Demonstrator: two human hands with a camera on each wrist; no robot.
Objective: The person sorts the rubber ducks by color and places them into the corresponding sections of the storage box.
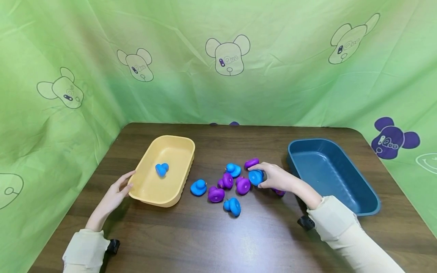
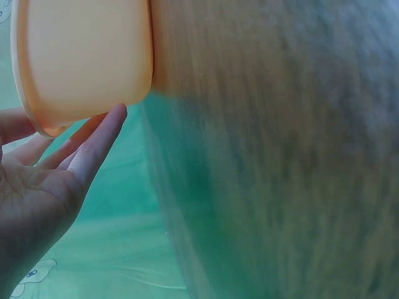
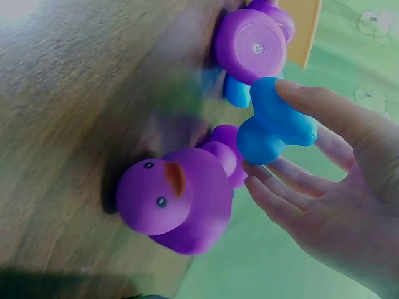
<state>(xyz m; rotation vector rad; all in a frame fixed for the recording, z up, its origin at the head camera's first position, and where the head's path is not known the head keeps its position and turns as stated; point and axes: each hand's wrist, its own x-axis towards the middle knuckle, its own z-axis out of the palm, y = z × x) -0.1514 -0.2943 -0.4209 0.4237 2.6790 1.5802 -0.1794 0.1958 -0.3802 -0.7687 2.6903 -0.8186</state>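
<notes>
My right hand (image 1: 274, 177) pinches a blue rubber duck (image 1: 256, 177) between thumb and fingertips, at the right of a loose group of ducks. In the right wrist view, that blue duck is tilted, and a purple rubber duck (image 3: 171, 202) with an orange beak lies close by. My left hand (image 1: 114, 193) grips the left rim of the yellow basin (image 1: 186, 182), its fingers along the outer wall. One blue duck (image 1: 162, 169) lies inside this basin. Between the basins are more blue ducks (image 1: 198, 187) and purple ducks (image 1: 216, 194), several of them tipped over.
A dark blue basin (image 1: 341, 174) stands at the right, beyond my right forearm. Under my right hand, a purple duck (image 1: 279, 192) is partly hidden. The brown wooden table (image 1: 177, 239) backs onto a green patterned cloth (image 1: 191, 98).
</notes>
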